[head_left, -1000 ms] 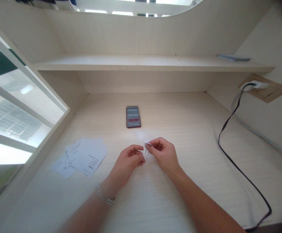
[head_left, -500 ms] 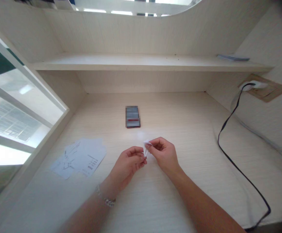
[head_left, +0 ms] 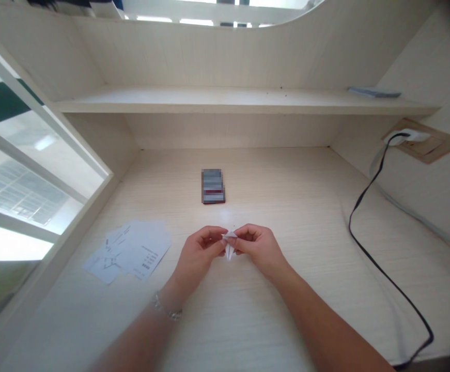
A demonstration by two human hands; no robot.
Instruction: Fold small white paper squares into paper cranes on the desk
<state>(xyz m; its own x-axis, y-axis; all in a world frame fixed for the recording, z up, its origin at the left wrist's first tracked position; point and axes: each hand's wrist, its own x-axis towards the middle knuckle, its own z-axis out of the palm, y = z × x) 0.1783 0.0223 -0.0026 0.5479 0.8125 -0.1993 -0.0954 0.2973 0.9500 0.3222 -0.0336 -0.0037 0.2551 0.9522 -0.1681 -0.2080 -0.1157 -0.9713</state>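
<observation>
A small folded piece of white paper (head_left: 229, 250) is held between my two hands over the middle of the desk. Its lower end narrows to points, and its top spreads between the fingertips. My left hand (head_left: 202, 249) pinches its left side with thumb and fingers. From the other side, my right hand (head_left: 259, 245) grips it between thumb and fingertips. The fingers hide part of the paper. Left of my hands, several white paper sheets (head_left: 132, 250) with printed marks lie overlapping on the desk.
A dark rectangular object (head_left: 213, 186), its surface blurred out, lies beyond my hands. A black cable (head_left: 379, 271) runs from the wall socket (head_left: 428, 142) down the right side. Across the back is a shelf (head_left: 248, 98) with a thin flat item (head_left: 374, 92). A window frame (head_left: 81, 178) borders the left.
My left hand has moved up to the paper's upper left side, level with my right hand. The paper has turned, and its points now face down toward me.
</observation>
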